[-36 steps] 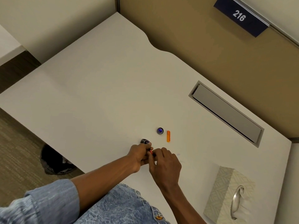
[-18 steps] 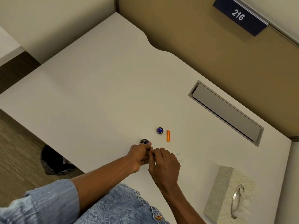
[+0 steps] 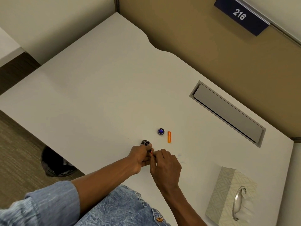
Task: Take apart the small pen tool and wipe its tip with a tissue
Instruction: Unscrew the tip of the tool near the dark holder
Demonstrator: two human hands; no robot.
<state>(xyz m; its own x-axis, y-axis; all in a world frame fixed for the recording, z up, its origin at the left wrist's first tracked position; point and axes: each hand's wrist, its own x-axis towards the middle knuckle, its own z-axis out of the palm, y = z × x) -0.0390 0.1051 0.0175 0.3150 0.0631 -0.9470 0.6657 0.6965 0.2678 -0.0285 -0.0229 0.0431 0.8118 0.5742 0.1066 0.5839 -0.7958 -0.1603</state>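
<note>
My left hand (image 3: 140,156) grips the dark body of the small pen tool (image 3: 146,142), whose far end sticks out past my fingers. My right hand (image 3: 165,167) meets it from the right, fingertips pinched on a thin red-orange part (image 3: 151,153) that shows between the two hands. Most of the tool is hidden by my fingers. On the white desk (image 3: 97,98) just beyond lie a small round blue cap (image 3: 161,131) and a short orange piece (image 3: 169,137), side by side. A patterned tissue box (image 3: 228,196) stands at the near right.
A grey cable-tray flap (image 3: 228,111) is set into the desk at the right, near the tan partition wall. A dark bin (image 3: 57,163) sits on the floor under the desk's left edge. My denim lap lies below the desk's near edge.
Almost nothing has moved. Both hands stay together on the pen tool, with my right hand's fingers shifted slightly closer to the left.
</note>
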